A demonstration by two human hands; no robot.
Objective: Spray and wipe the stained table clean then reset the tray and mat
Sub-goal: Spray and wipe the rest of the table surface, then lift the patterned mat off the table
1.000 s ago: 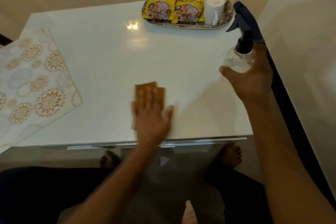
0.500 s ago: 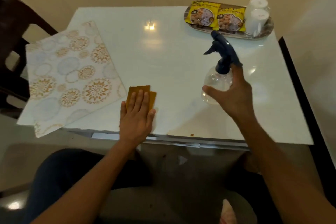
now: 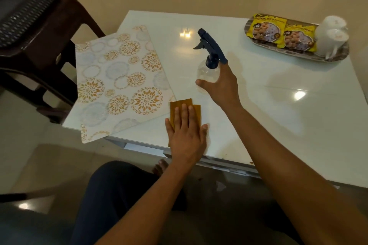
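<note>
My left hand point(image 3: 186, 135) lies flat with straight fingers on a folded orange cloth point(image 3: 180, 105) near the front edge of the white glossy table point(image 3: 278, 105). My right hand point(image 3: 221, 84) grips the clear body of a spray bottle point(image 3: 209, 53) with a dark blue trigger head, its nozzle pointing left and away. A floral mat point(image 3: 119, 81) lies askew on the table's left part and overhangs the front-left corner. At the far right stands a tray point(image 3: 338, 57) holding two yellow snack packets point(image 3: 282, 33) and two white cups point(image 3: 330, 36).
A dark brown plastic chair point(image 3: 35, 32) stands left of the table, close to the mat. A wall runs behind the table. My legs and a bare foot show below the table's front edge.
The view has swung left, so the chair now shows. The spray bottle in my right hand has moved left toward the table's middle. My left hand stays pressed on the cloth.
</note>
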